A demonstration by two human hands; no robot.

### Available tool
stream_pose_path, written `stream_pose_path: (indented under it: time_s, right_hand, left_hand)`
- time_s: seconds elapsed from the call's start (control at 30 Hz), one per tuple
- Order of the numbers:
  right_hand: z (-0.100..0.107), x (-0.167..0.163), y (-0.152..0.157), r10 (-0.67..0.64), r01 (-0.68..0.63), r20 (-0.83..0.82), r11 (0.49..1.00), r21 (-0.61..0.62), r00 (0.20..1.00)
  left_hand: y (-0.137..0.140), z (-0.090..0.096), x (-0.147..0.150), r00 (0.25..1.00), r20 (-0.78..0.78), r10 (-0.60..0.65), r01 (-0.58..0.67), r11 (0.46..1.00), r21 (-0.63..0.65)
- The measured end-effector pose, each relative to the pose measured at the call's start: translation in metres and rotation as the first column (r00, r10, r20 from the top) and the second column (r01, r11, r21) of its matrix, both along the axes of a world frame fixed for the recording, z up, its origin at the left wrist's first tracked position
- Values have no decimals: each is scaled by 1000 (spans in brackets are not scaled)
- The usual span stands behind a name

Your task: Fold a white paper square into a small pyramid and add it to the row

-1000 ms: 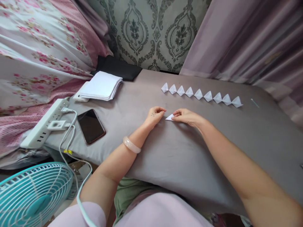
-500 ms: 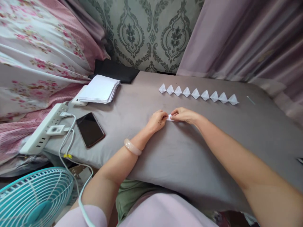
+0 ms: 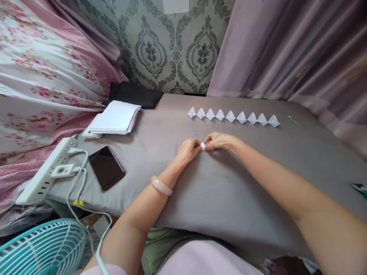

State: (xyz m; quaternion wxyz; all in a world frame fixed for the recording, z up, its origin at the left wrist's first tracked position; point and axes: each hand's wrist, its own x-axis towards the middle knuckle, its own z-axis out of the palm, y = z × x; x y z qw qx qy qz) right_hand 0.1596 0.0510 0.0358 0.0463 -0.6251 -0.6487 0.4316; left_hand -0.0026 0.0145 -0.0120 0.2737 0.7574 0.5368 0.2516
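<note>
A small piece of folded white paper [image 3: 203, 146] lies between my two hands, just above the grey cloth surface. My left hand [image 3: 189, 149] pinches its left side, with a pale bangle [image 3: 161, 186] on that wrist. The right side is pinched by my right hand [image 3: 215, 141]. Fingers cover most of the paper, so its full shape is hidden. Beyond my hands stands a slanting row of several folded white paper shapes [image 3: 230, 116] with pointed tops, side by side.
A stack of white paper [image 3: 116, 117] sits at the back left, near a black folded item [image 3: 134, 95]. Closer are a phone [image 3: 106, 168], a power strip [image 3: 47, 172] with cables, and a turquoise fan [image 3: 43, 248]. A thin pale stick [image 3: 293, 120] lies at right.
The view has tilted and shifted slightly. Both hands have drawn a little closer together on the paper, and less of its lower edge shows.
</note>
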Motion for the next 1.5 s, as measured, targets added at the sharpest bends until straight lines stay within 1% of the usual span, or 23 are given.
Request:
stream_pose_path:
  time_s: [0.07, 0.17, 0.2, 0.27, 0.37, 0.47, 0.53, 0.63, 0.67, 0.7, 0.77, 0.83, 0.9, 0.97, 1.03, 1.07, 1.13, 1.2, 1.27, 1.33, 1.4, 1.5]
  right_hand:
    - [4, -5, 2, 38, -37, 107, 999, -12, 994]
    - [9, -13, 3, 106, -107, 261, 994, -8, 959]
    - [10, -15, 2, 108, -118, 289, 993, 17, 951]
    - [11, -17, -2, 74, -106, 298, 990, 94, 952]
    - [10, -11, -13, 20, -73, 235, 972, 222, 972]
    - [4, -1, -27, 6, -55, 150, 944, 324, 989]
    - [-4, 5, -35, 14, -47, 90, 926, 376, 996]
    - [-19, 10, -45, 36, -35, 5, 890, 455, 999]
    - [-25, 10, -47, 53, -29, -36, 879, 475, 998]
    - [-29, 11, -49, 65, 10, -134, 871, 492, 989]
    - [-36, 13, -50, 80, 66, -289, 885, 461, 954]
    - [-37, 15, -51, 93, 89, -391, 902, 423, 916]
    - [-36, 18, -53, 111, 80, -422, 909, 409, 900]
    - [-35, 19, -56, 127, 63, -420, 910, 409, 899]
    - [-36, 19, -58, 111, 88, -430, 904, 417, 896]
    - [-37, 19, -59, 91, 121, -451, 899, 420, 888]
    - [-40, 16, -60, 19, 231, -540, 891, 392, 842]
    - [-42, 13, -60, -86, 360, -656, 885, 296, 750]
    - [-41, 8, -60, -169, 441, -747, 879, 181, 643]
    - [-38, 4, -62, -208, 451, -795, 888, 91, 570]
    - [-36, -1, -65, -217, 433, -810, 900, 50, 545]
    - [-36, -7, -68, -216, 427, -807, 903, 49, 550]
  left_hand:
    - [0, -1, 0, 1000, -15, 4, -4, 1000, 12]
    - [1, -4, 0, 1000, -25, -13, 14, 1000, 24]
    - [1, -4, 0, 999, -24, -22, 23, 999, 22]
    - [2, -5, 0, 999, -9, -35, 35, 999, 23]
    - [3, -4, 1, 999, 31, -40, 39, 999, 29]
    - [2, -2, 2, 998, 68, -16, 15, 1000, 12]
    - [1, -1, 2, 993, 119, -12, 10, 1000, 16]
    - [-3, 0, 3, 982, 188, -35, 37, 999, -9]
    - [-5, 0, 3, 978, 201, -48, 50, 999, -9]
    - [-7, 0, 3, 974, 216, -68, 69, 998, 2]
    - [-9, 0, 3, 961, 263, -91, 86, 996, 31]
    - [-11, 0, 3, 952, 283, -116, 113, 993, 25]
    - [-13, 3, 3, 952, 267, -152, 158, 987, 1]
    - [-16, 7, 3, 959, 226, -171, 178, 984, -13]
    - [-19, 11, 4, 968, 193, -163, 172, 985, -29]
    - [-20, 13, 4, 970, 191, -151, 161, 986, -41]
    - [-22, 16, 6, 966, 237, -103, 127, 988, -85]
    - [-22, 18, 7, 937, 350, 2, 61, 984, -166]
    - [-20, 19, 8, 868, 478, 138, -4, 963, -271]
    - [-19, 20, 9, 790, 560, 248, -34, 931, -364]
    - [-19, 21, 10, 747, 595, 296, -21, 905, -424]
    - [-20, 22, 11, 735, 601, 313, 14, 880, -475]
